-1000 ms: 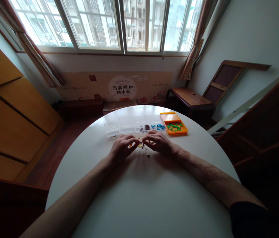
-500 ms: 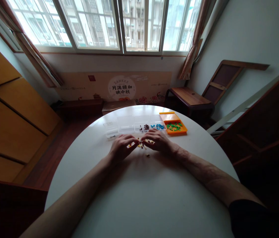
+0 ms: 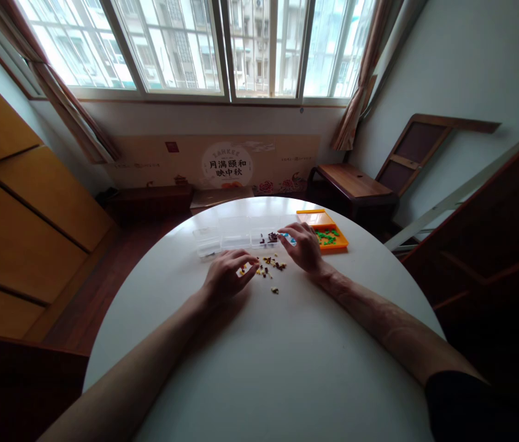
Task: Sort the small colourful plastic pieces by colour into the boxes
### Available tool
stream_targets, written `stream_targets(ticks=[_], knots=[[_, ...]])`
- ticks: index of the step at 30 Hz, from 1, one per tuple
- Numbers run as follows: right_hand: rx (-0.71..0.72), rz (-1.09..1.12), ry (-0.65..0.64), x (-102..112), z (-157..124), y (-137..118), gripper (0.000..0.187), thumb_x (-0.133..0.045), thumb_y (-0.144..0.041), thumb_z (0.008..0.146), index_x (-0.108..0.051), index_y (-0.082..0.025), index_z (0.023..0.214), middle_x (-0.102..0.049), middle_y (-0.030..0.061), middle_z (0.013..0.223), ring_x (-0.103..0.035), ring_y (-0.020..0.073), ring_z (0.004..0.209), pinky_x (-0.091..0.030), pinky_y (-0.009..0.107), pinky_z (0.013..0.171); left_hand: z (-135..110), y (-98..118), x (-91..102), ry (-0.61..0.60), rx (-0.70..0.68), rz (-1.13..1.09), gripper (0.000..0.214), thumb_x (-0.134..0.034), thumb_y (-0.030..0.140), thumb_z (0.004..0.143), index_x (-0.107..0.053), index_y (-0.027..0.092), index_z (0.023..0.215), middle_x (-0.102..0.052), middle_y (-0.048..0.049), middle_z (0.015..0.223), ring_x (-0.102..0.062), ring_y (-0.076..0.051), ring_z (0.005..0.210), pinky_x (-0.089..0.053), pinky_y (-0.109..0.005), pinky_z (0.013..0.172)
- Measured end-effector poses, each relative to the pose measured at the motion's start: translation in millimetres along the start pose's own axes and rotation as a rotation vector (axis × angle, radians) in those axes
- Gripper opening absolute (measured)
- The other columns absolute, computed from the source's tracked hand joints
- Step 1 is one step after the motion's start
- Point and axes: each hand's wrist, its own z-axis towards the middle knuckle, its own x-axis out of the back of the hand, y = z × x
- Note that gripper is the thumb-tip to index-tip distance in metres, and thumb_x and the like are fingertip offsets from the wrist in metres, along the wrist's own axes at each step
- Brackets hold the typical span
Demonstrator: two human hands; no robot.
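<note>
My left hand (image 3: pixel 228 274) rests on the white table, its thumb and index fingertips brought together; whatever is between them is too small to make out. Beside those fingertips lies a loose group of tiny yellow and dark brown pieces (image 3: pixel 267 263). My right hand (image 3: pixel 303 247) hovers over the right end of a clear compartment box (image 3: pixel 236 238), thumb and index finger apart. Dark brown pieces (image 3: pixel 272 237) fill a compartment just left of its fingertips. Blue pieces (image 3: pixel 292 239) lie under the hand, mostly hidden. A small yellowish and dark piece (image 3: pixel 274 290) lies nearer me.
An orange box (image 3: pixel 335 248) with its lid raised holds green pieces (image 3: pixel 327 236), right of my right hand. The round white table (image 3: pixel 259 368) curves away on both sides. A wooden stool (image 3: pixel 354 181) stands behind it, near the window wall.
My right hand has left my left fingertips and moved up and right to the clear box, uncovering the loose pieces. My left hand has stayed nearly still.
</note>
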Motion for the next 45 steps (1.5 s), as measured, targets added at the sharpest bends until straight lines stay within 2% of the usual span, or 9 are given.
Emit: stream_targets(ticks=[7, 9, 14, 17, 21, 26, 31, 41, 45], knots=[[0.041, 0.080, -0.073, 3, 1, 0, 0.011, -0.067, -0.021, 0.105, -0.077, -0.023, 0.102, -0.077, 0.0073, 0.104, -0.066, 0.0256, 0.098, -0.051, 0.041, 0.093, -1, 1, 3.6, -0.014, 0.041, -0.021, 0.017, -0.067, 0.034, 0.107, -0.081, 0.026, 0.103, -0.083, -0.0035, 0.102, -0.076, -0.021, 0.091, -0.056, -0.037, 0.087], [0.090, 0.140, -0.172, 11, 5, -1, 0.010, -0.069, -0.018, 0.101, -0.077, -0.023, 0.098, -0.077, 0.0051, 0.096, -0.065, 0.0227, 0.090, -0.052, 0.038, 0.089, -1, 2, 5.3, -0.015, 0.040, -0.025, 0.017, -0.067, 0.033, 0.107, -0.081, 0.026, 0.102, -0.082, -0.0030, 0.101, -0.076, -0.021, 0.090, -0.055, -0.037, 0.086], [0.247, 0.270, -0.538, 38, 17, -5, 0.009, -0.076, -0.016, 0.094, -0.078, -0.024, 0.091, -0.075, 0.0005, 0.087, -0.064, 0.0170, 0.078, -0.051, 0.031, 0.078, -2, 3, 6.5, -0.023, 0.042, -0.022, 0.017, -0.067, 0.033, 0.107, -0.081, 0.026, 0.101, -0.082, -0.0029, 0.101, -0.076, -0.021, 0.090, -0.055, -0.037, 0.087], [0.285, 0.255, -0.622, 47, 21, -6, 0.006, -0.084, -0.023, 0.091, -0.079, -0.025, 0.093, -0.075, -0.0001, 0.091, -0.068, 0.0173, 0.083, -0.051, 0.031, 0.080, -2, 2, 5.7, -0.029, 0.042, -0.022, 0.018, -0.066, 0.033, 0.107, -0.081, 0.026, 0.100, -0.082, -0.0035, 0.100, -0.076, -0.021, 0.089, -0.056, -0.037, 0.087], [0.276, 0.192, -0.617, 44, 18, -6, 0.014, -0.091, -0.034, 0.089, -0.080, -0.025, 0.091, -0.075, 0.0004, 0.093, -0.070, 0.0178, 0.085, -0.050, 0.031, 0.080, -3, -1, 4.1, -0.034, 0.038, -0.014, 0.017, -0.067, 0.034, 0.106, -0.081, 0.026, 0.100, -0.082, -0.0037, 0.100, -0.075, -0.021, 0.089, -0.056, -0.036, 0.086], [0.273, 0.143, -0.597, 34, 14, -7, 0.007, -0.086, -0.024, 0.092, -0.080, -0.025, 0.088, -0.077, 0.0012, 0.094, -0.071, 0.0185, 0.085, -0.050, 0.033, 0.083, -4, -4, 1.7, -0.028, 0.036, -0.016, 0.016, -0.067, 0.033, 0.106, -0.081, 0.026, 0.102, -0.082, -0.0033, 0.099, -0.075, -0.020, 0.086, -0.056, -0.036, 0.084], [0.266, 0.156, -0.586, 35, 14, -11, 0.007, -0.085, -0.020, 0.090, -0.080, -0.025, 0.090, -0.078, 0.0003, 0.093, -0.071, 0.0182, 0.085, -0.051, 0.032, 0.085, -3, -3, 2.3, -0.020, 0.025, -0.012, 0.016, -0.068, 0.032, 0.106, -0.081, 0.026, 0.101, -0.081, -0.0033, 0.098, -0.075, -0.020, 0.085, -0.056, -0.036, 0.085], [0.291, 0.123, -0.590, 29, 11, -12, 0.005, -0.084, -0.024, 0.096, -0.080, -0.024, 0.093, -0.078, 0.0016, 0.096, -0.071, 0.0191, 0.087, -0.050, 0.035, 0.091, -2, 1, 4.3, -0.027, 0.036, -0.014, 0.015, -0.068, 0.032, 0.106, -0.081, 0.026, 0.100, -0.082, -0.0025, 0.100, -0.075, -0.021, 0.088, -0.055, -0.036, 0.086], [0.254, 0.181, -0.518, 28, 15, -9, 0.007, -0.081, -0.028, 0.100, -0.081, -0.023, 0.096, -0.077, 0.0011, 0.091, -0.067, 0.0162, 0.078, -0.050, 0.032, 0.085, -3, 1, 4.2, -0.026, 0.038, -0.010, 0.015, -0.068, 0.032, 0.106, -0.081, 0.027, 0.101, -0.082, -0.0025, 0.100, -0.076, -0.021, 0.089, -0.055, -0.036, 0.086]])
